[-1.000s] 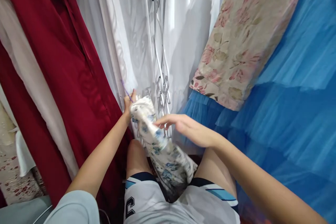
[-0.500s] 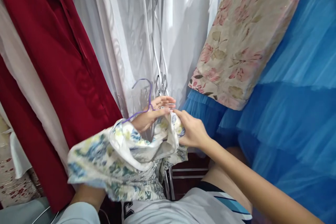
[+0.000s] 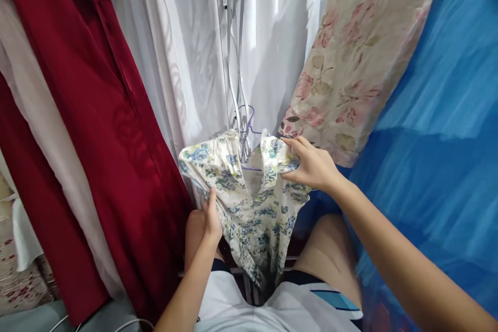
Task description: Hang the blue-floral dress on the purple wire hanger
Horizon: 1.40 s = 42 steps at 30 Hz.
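Above the person's white shorts with dark-blue hems, between the bare knees, a white cotton-looking garment printed with blue flowers hangs on a thin purple hanger. The left hand pinches its side edge, thumb in front; the right hand pinches the opposite shoulder between thumb and fingers. Beyond stand silvery scrolled metalwork and, behind it, draped white cloth; a long dark-red satiny garment hangs to the left, layered blue tulle to the right.
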Tool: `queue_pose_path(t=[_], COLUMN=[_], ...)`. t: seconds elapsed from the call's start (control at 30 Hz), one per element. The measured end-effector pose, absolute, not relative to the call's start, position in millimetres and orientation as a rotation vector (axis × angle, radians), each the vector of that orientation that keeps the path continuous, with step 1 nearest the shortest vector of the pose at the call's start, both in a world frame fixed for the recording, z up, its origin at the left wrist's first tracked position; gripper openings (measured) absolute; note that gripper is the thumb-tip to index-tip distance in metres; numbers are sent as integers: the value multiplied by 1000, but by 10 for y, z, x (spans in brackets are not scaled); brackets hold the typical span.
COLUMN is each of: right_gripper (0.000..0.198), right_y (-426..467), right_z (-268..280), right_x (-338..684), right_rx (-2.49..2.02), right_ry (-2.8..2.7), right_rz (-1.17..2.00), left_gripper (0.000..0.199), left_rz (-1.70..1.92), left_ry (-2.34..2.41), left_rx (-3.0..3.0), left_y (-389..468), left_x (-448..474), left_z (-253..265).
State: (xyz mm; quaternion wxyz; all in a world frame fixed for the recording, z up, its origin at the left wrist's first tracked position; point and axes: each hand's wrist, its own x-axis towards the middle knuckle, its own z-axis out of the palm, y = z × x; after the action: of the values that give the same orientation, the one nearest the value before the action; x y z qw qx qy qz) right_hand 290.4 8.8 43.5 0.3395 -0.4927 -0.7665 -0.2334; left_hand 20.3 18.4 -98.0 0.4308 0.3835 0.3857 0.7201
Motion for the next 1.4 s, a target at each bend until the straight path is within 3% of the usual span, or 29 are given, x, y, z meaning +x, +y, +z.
queue_pose_path(t=[0.2, 0.3, 0.47, 0.57, 0.63, 0.77, 0.9, 1.03, 1.1, 1.3, 1.4], right_gripper=[92, 75, 41, 27, 19, 30, 38, 37, 37, 33, 36], right_y=[5, 22, -215, -429, -493, -388, -300, -405, -481, -617, -479], right_z=[133, -255, -1340, -1764, -1777, -1460, -1359, -1427, -1430, -1401, -1133], right_x=[3015, 3019, 2713, 2376, 2179, 1972, 1926, 1949, 1953, 1913, 1940], right_rx=[-1127, -1085, -1098, -1101, -1080, -1019, -1009, -1033, -1040, -1016, -957], right_ry=[-2052, -1757, -845, -773, -1062, -1580, -1509, -1415, -1377, -1387, -1311], right_rz=[-487, -364, 31, 218, 505, 1012, 973, 1039, 1097, 1272, 1193], left_gripper=[39, 37, 36, 39, 42, 43, 41, 56, 49, 6, 21], left_rz=[1862, 1842, 1803, 1784, 1777, 1744, 1696, 2128, 2200, 1533, 1437], left_ry=[983, 1010, 1092, 1107, 1111, 1122, 1166, 1290, 1301, 1179, 1126], left_rx=[741, 781, 828, 832, 839, 882, 1003, 1154, 1347, 1752, 1911], left_y=[-159, -266, -314, -323, -348, -445, -553, -650, -678, -548, -441], left_x=[228, 59, -121, -51, 41, 222, 273, 266, 343, 739, 792], left_z=[-1529, -1558, -1535, -1595, -1639, -1641, -1549, -1571, -1666, -1925, -1891])
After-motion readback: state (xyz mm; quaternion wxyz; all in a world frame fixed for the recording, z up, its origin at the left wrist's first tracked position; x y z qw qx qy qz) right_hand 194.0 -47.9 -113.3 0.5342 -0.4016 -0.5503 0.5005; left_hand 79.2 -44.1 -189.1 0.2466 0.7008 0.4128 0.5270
